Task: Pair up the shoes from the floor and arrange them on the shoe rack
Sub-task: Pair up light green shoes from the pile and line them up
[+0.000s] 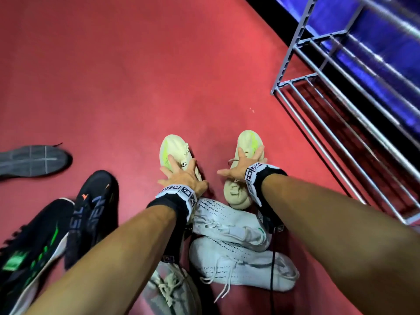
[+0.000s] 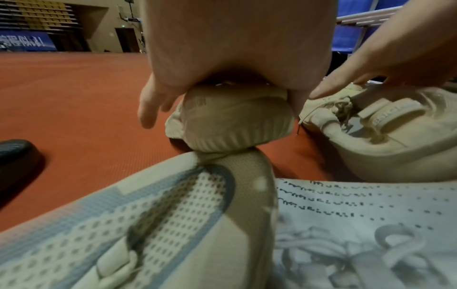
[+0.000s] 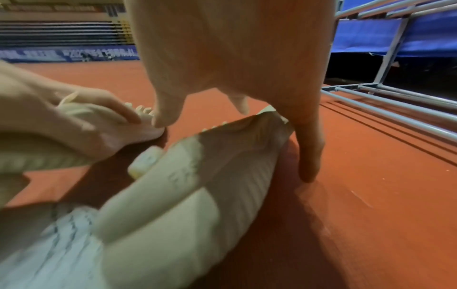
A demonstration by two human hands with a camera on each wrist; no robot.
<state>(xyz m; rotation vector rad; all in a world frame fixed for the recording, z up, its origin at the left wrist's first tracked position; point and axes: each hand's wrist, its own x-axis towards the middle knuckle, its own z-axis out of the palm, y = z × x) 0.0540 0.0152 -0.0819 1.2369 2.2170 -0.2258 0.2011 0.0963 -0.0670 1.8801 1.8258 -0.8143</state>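
Two cream shoes with neon-yellow streaks lie side by side on the red floor. My left hand [image 1: 179,176] lies over the left cream shoe [image 1: 175,146] and grips it, thumb on one side and fingers curled over the other; its heel [image 2: 230,121] rests against a grey mesh shoe's toe. My right hand [image 1: 241,164] is spread with straight fingers over the right cream shoe [image 1: 248,139], the thumb touching its laces [image 2: 341,105] and the little finger [image 3: 309,156] reaching down beside it. The grey metal shoe rack [image 1: 329,105] stands at the right, its visible shelves bare.
A pair of white shoes [image 1: 231,223] lies under my forearms, next to a grey mesh shoe [image 1: 172,289]. Two black shoes [image 1: 95,208] lie at the left, and a grey-soled shoe [image 1: 31,160] lies upturned at far left. Red floor [image 1: 136,76] stretches ahead.
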